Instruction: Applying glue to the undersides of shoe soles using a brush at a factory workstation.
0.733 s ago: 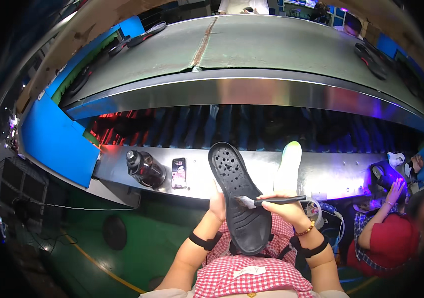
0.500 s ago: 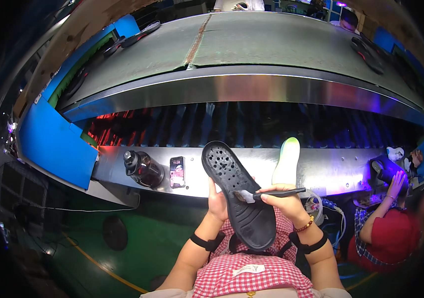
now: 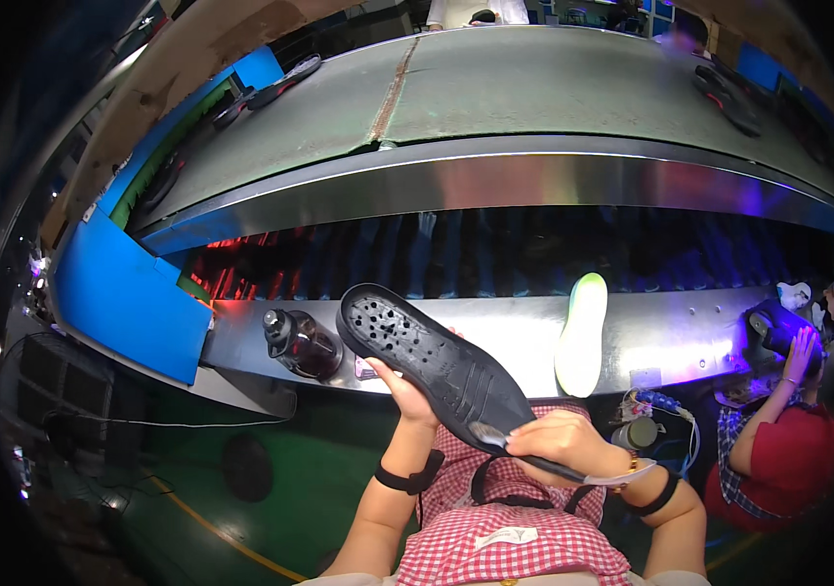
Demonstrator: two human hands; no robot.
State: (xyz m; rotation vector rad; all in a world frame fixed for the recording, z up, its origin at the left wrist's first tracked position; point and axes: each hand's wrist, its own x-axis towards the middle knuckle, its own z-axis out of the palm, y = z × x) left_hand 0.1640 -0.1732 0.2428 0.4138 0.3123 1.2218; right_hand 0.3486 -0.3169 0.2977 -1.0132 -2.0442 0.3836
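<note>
A black shoe sole point(image 3: 427, 363), dotted with holes at its far end and grooved toward its near end, lies tilted in front of me. My left hand point(image 3: 407, 398) is closed on its left edge, with the fingers hidden underneath. My right hand point(image 3: 565, 441) grips a brush with a dark handle point(image 3: 549, 467). The brush's pale bristles point(image 3: 487, 433) touch the near end of the sole. A yellow-green and white insole point(image 3: 583, 337) lies on the metal ledge point(image 3: 456, 317) to the right.
A dark bottle point(image 3: 302, 347) stands on the ledge at the left, beside a phone point(image 3: 368, 373) mostly hidden by the sole. Beyond is a green conveyor belt point(image 3: 534, 88) carrying several soles. At right, a co-worker in red point(image 3: 788, 449) works. A small jar point(image 3: 635, 434) sits below the ledge.
The sole has turned, its far end swinging left over the phone. My right hand has moved the brush from the sole's middle to its near end. The brush handle now points down-right.
</note>
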